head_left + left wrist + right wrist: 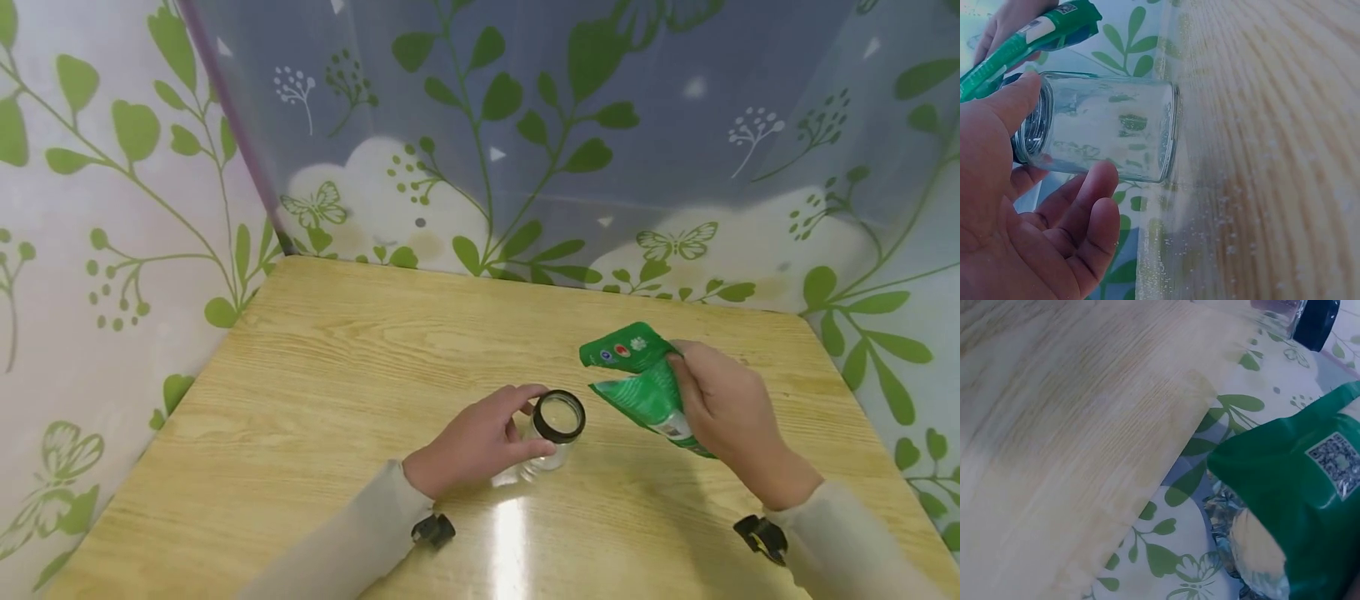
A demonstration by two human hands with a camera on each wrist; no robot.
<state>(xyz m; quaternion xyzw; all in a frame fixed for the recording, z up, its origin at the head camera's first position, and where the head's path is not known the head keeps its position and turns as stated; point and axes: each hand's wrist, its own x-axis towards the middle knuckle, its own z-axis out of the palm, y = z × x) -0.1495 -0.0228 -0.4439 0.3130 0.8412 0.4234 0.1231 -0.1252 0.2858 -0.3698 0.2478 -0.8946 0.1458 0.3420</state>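
A clear glass jar (557, 454) with a black rim stands upright on the wooden table, and its mouth is uncovered. My left hand (483, 437) holds it near the rim between thumb and fingers; in the left wrist view the jar (1110, 128) looks see-through, and the other fingers curl beside it. To the right, my right hand (731, 408) grips a green packet (652, 396) above the table. The packet's top is torn, and the torn side points toward the jar. Silvery foil lining (1225, 519) and a pale patch show at the packet's opening in the right wrist view.
The wooden table (360, 333) runs back to walls covered in leaf-patterned sheeting (480, 150). Small pale specks (1229, 237) appear over the tabletop in the left wrist view. Each wrist wears a dark strap (433, 530) at the sleeve.
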